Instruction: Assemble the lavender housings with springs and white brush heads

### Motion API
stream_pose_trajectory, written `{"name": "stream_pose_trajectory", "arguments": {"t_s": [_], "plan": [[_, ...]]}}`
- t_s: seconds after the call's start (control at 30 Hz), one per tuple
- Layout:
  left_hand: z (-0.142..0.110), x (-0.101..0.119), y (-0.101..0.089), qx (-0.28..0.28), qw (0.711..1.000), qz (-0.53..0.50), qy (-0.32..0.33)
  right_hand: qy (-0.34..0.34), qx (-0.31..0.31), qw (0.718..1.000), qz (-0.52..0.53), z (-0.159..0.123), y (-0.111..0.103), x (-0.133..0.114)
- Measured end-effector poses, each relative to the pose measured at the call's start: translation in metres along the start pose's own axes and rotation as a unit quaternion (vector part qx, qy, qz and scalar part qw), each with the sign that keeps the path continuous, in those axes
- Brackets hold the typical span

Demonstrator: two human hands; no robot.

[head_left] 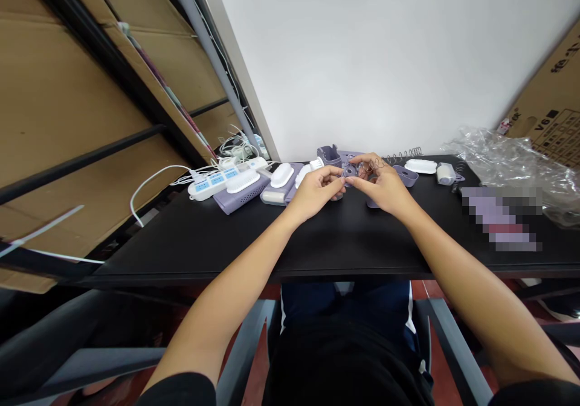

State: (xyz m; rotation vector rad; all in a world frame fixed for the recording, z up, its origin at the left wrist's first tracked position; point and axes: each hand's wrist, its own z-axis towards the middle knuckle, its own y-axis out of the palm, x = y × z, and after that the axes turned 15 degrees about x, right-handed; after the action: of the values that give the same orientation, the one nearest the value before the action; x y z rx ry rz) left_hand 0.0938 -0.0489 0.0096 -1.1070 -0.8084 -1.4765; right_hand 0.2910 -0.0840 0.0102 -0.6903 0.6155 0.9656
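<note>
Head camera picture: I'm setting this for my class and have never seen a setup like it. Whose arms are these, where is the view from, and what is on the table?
There is no machine here. A person wears the camera on their head, so we look down past their own body at their arms. Their left hand and right hand meet at the fingertips around a small lilac plastic ring. On the black table lie white and lilac plastic parts, a coiled metal spring and a white power strip.
</note>
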Motion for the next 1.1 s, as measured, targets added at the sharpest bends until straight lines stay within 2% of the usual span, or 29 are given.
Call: {"name": "stream_pose_trajectory", "arguments": {"t_s": [0.2, 0.4, 0.73, 0.9, 1.1], "plan": [[-0.002, -0.002, 0.001, 0.031, 0.996, 0.059, 0.065, 0.022, -0.005, 0.998, 0.051, -0.002, 0.001, 0.0], [-0.001, -0.004, 0.001, 0.034, 0.995, 0.059, 0.069, 0.056, -0.008, 0.995, 0.079, -0.002, 0.003, 0.0], [0.0, -0.01, 0.0, 0.033, 0.994, 0.054, 0.087, 0.035, 0.018, 0.998, 0.055, 0.0, 0.005, 0.009], [-0.001, -0.009, -0.001, 0.032, 0.993, 0.059, 0.098, 0.053, 0.014, 0.996, 0.075, -0.001, 0.005, 0.008], [0.0, -0.007, -0.003, 0.062, 0.983, 0.096, 0.146, 0.059, 0.012, 0.994, 0.092, -0.002, 0.007, 0.006]]}}
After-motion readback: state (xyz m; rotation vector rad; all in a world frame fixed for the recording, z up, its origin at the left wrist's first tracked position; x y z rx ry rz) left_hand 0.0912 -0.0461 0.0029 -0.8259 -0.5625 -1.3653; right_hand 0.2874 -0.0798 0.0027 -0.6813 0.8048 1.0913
